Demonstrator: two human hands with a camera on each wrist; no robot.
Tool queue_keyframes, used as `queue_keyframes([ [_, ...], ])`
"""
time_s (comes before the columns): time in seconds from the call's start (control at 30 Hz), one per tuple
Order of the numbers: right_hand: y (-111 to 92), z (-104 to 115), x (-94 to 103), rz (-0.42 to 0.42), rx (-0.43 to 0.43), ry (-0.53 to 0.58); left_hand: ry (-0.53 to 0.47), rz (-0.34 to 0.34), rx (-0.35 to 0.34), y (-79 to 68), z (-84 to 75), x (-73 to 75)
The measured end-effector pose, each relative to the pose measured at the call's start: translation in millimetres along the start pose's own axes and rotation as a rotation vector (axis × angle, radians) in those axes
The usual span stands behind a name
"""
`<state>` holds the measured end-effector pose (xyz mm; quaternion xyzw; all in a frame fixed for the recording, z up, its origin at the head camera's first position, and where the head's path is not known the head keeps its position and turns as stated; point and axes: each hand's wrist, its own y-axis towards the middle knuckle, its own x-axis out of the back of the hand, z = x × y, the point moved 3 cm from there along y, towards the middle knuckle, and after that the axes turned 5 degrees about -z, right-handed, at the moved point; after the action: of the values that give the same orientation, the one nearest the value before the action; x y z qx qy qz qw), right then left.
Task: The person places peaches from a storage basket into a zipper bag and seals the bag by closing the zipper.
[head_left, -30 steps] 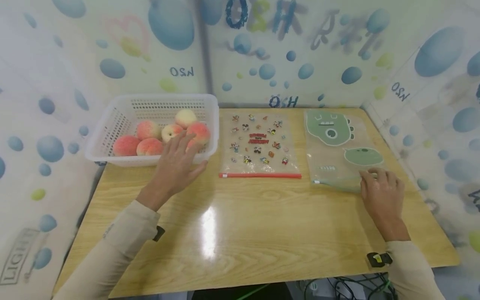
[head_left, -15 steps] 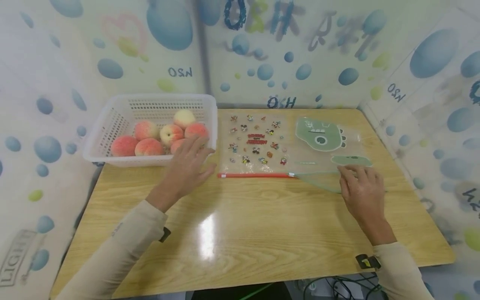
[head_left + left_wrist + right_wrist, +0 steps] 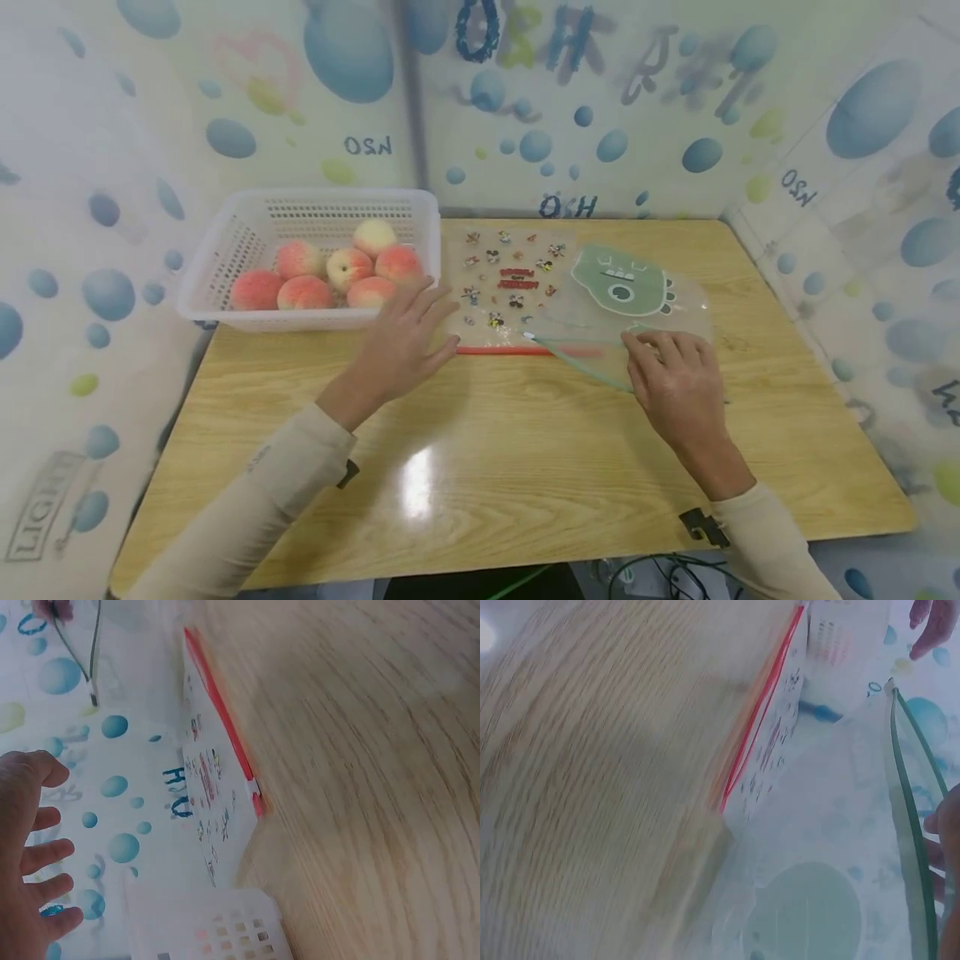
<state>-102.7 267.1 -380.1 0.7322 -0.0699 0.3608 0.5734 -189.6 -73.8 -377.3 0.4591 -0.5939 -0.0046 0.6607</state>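
My right hand (image 3: 678, 383) pinches the rim of a clear zip bag (image 3: 621, 279) with a green cartoon print and green edge. In the right wrist view the bag's green rim (image 3: 909, 817) is parted, its two edges spreading from the slider end. The bag is raised and overlaps a flat clear zip bag (image 3: 491, 321) with small cartoon figures and a red slider strip. My left hand (image 3: 401, 342) hovers with spread fingers by the front right corner of a white plastic basket (image 3: 206, 310). Several peaches (image 3: 306, 293) lie in that basket.
The wooden table (image 3: 525, 467) is hemmed in by a wall covering (image 3: 510, 125) with blue dots behind and at the sides. Dark and green cables (image 3: 675, 571) hang below its front edge.
The right hand has carried the green-printed bag leftward off its place, over the red-strip bag. The left hand has drifted right, away from above the peaches.
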Motion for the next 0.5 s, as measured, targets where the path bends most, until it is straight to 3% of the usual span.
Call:
queue_keyframes([
  [0.17,3.3,11.0,-4.6,0.01,0.031,-0.018,-0.07,-0.14,-0.169,9.5,-21.5,-5.6],
  [0.27,5.2,15.4,-7.4,0.006,0.035,-0.019,-0.071,-0.188,-0.251,18.3,-36.3,-11.5],
  [0.4,7.6,20.3,-11.3,-0.003,0.034,-0.023,-0.046,-0.175,-0.287,26.9,-49.6,-23.7],
  [0.5,8.5,24.7,-13.8,-0.002,0.032,-0.024,-0.05,-0.115,-0.277,28.1,-55.5,-33.1],
])
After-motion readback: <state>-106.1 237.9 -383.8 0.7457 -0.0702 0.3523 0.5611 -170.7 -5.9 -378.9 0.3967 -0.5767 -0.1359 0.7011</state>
